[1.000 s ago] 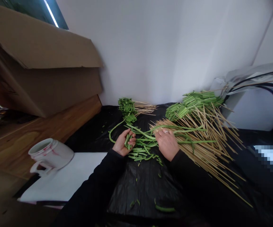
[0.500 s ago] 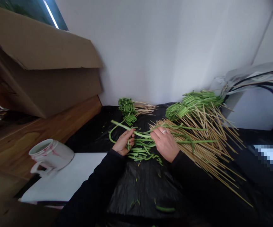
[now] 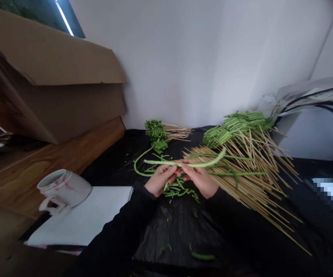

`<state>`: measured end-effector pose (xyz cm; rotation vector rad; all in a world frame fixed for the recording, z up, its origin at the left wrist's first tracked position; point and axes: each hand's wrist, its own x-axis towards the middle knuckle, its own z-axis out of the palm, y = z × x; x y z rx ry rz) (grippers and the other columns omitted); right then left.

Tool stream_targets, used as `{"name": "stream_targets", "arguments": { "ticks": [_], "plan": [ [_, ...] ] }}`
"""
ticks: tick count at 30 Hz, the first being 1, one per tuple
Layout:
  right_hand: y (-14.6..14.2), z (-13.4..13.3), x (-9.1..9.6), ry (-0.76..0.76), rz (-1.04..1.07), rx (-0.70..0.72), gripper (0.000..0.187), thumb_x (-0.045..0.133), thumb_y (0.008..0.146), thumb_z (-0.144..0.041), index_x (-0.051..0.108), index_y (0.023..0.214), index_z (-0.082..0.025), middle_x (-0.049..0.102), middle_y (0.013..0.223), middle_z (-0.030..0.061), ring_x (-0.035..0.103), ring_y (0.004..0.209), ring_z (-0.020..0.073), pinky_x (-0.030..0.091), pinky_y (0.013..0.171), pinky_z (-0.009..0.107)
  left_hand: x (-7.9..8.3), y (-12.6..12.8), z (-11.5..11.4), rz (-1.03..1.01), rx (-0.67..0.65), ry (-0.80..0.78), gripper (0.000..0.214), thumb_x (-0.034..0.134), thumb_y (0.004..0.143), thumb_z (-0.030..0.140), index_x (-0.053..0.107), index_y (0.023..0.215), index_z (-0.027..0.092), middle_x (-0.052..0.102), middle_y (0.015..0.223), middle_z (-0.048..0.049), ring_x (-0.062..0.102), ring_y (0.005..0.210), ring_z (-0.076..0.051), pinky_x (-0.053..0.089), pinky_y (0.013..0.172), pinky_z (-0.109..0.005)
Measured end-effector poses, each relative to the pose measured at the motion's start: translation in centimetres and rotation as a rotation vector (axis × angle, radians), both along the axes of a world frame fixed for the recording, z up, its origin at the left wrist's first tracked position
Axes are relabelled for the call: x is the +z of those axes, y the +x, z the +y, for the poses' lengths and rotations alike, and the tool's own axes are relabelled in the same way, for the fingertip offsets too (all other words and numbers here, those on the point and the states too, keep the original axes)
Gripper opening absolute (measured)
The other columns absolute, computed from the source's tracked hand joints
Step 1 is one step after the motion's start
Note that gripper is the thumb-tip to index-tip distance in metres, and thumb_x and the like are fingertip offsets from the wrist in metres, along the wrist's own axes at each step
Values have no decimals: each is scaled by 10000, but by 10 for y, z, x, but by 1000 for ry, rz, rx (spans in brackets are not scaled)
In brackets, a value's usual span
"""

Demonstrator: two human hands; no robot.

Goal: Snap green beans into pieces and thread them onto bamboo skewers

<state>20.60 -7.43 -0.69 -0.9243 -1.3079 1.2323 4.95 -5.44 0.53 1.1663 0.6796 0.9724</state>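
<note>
A long green bean (image 3: 217, 158) stretches across in front of me, its right end curving upward. My left hand (image 3: 161, 180) pinches it near the middle, and a short green piece (image 3: 165, 186) pokes out below those fingers. Close beside it, my right hand (image 3: 201, 181) pinches the same bean; its far fingers are partly hidden. Beneath both hands lie cut bean pieces (image 3: 180, 189) on black plastic sheeting (image 3: 166, 231). Other long beans (image 3: 248, 173) rest across a spread of bamboo skewers (image 3: 247, 196) at the right.
Skewered bean bundles stand at the back: a small one (image 3: 155, 130) and a larger one (image 3: 241, 125) to the right. A white mug (image 3: 71, 190) sits on white paper (image 3: 99, 211) at left, near a cardboard box (image 3: 85, 107). Black cables (image 3: 328, 104) hang at right.
My right hand has moved left toward my left hand, which shifted slightly right. The bean between them now lies raised and nearly level, its curved end out to the right.
</note>
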Motion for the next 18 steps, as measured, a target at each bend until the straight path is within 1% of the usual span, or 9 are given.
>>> {"name": "stream_targets", "arguments": {
  "ticks": [2,4,6,7,9,11,12,14,18],
  "plan": [
    [2,1,5,-36,181,-20,332,622,812,-505,646,1006,-237,682,1039,50,624,878,185,458,620,262,-2,1,-1,56,-15,31,333,744,731,399,681,878,108,578,636,4,362,395,-10,203,369,-155],
    [8,2,11,-73,332,-61,329,687,753,-499,641,912,-216,696,952,52,619,772,166,449,592,263,-2,-2,1,87,0,31,375,763,716,370,675,983,122,588,644,4,369,402,-15,195,371,-160],
    [15,5,16,-96,429,-85,338,729,712,-479,625,895,-215,705,859,45,595,669,147,441,569,270,-2,-6,5,110,12,-7,432,768,712,347,653,1071,135,570,624,20,358,392,-17,193,367,-162],
    [20,6,18,-96,455,-96,339,737,707,-465,618,908,-219,704,814,36,578,631,137,437,566,273,-2,-9,7,114,13,-39,433,764,715,346,650,1076,134,535,592,38,341,381,-16,189,362,-162],
    [27,8,21,-82,482,-126,334,740,710,-437,604,932,-229,689,748,17,540,583,123,426,556,273,-1,-14,12,99,-4,-111,373,753,724,363,661,994,123,426,524,77,291,360,-12,170,346,-155],
    [32,10,23,-66,470,-153,321,729,722,-422,595,946,-236,670,718,5,515,567,120,412,541,272,-1,-18,14,78,-41,-165,313,741,733,397,649,841,117,335,487,99,234,346,-8,143,329,-146],
    [34,10,23,-55,454,-161,318,721,730,-421,592,955,-237,660,708,0,507,561,121,404,531,272,0,-19,15,77,-72,-184,317,730,741,419,626,772,121,313,474,102,210,341,-7,132,322,-143],
    [36,10,24,-23,418,-166,324,703,747,-426,587,981,-235,640,691,-11,490,542,118,391,517,272,1,-21,14,105,-165,-218,364,687,771,473,576,698,133,296,452,103,183,330,-9,117,313,-139],
    [38,9,27,34,368,-166,353,689,763,-433,576,1018,-218,626,697,-28,469,510,98,379,509,261,2,-22,10,206,-366,-239,422,603,818,531,589,709,124,317,416,93,176,316,-18,112,310,-150]
  ]
}}
